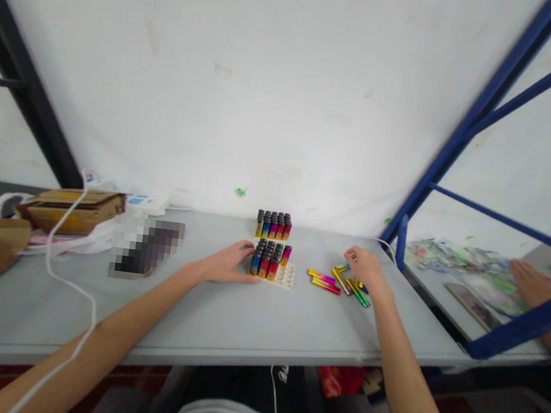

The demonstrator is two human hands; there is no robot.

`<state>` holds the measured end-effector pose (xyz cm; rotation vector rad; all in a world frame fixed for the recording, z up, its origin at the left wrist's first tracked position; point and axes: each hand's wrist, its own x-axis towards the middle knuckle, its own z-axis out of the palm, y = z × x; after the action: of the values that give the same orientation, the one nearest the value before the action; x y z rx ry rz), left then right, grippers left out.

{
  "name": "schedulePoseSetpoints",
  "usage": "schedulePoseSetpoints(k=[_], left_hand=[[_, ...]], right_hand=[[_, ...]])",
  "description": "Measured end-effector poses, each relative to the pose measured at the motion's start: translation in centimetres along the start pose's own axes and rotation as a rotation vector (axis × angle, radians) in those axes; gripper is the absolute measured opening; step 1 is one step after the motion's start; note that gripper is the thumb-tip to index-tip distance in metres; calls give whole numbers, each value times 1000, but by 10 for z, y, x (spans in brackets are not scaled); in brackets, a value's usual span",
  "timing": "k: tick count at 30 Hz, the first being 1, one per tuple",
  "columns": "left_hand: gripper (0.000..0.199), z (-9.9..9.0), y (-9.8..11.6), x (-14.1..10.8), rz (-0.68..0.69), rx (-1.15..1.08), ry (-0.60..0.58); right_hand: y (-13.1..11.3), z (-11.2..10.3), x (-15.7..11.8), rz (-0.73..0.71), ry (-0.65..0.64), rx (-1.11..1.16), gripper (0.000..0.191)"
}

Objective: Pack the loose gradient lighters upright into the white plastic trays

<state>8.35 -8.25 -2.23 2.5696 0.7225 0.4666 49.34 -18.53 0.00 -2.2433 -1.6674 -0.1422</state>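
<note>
A white tray with round holes [287, 276] stands mid-table, its left part filled with upright multicoloured lighters [265, 259]. One purple-and-yellow lighter [286, 255] stands in the tray just right of the full rows. My left hand [231, 265] grips the tray's left side, thumb along the near edge and fingers behind the lighters. My right hand [364, 266] is over a loose pile of lighters, fingers curled together; anything pinched in them is hidden. Loose green and gold lighters [360, 294] lie below it, with pink and red lighters [325, 281] to their left.
Another block of upright lighters [273, 225] stands behind the tray near the wall. A pixelated dark object [152, 248], cardboard boxes [72, 205] and a white cable [51, 253] are at left. Blue frame bars [441, 166] rise at right; beyond them shows another person's hand [530, 281].
</note>
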Motion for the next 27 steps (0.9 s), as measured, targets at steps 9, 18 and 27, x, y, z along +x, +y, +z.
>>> schedulePoseSetpoints(k=[9, 18, 27], left_hand=[[78, 7, -6, 2, 11, 12, 28], [76, 8, -6, 2, 56, 37, 51], [74, 8, 0, 1, 34, 33, 38]], right_hand=[[-11, 11, 3, 162, -149, -205, 42], [-47, 20, 32, 1, -95, 410, 22], [-107, 27, 8, -8, -253, 1276, 53]])
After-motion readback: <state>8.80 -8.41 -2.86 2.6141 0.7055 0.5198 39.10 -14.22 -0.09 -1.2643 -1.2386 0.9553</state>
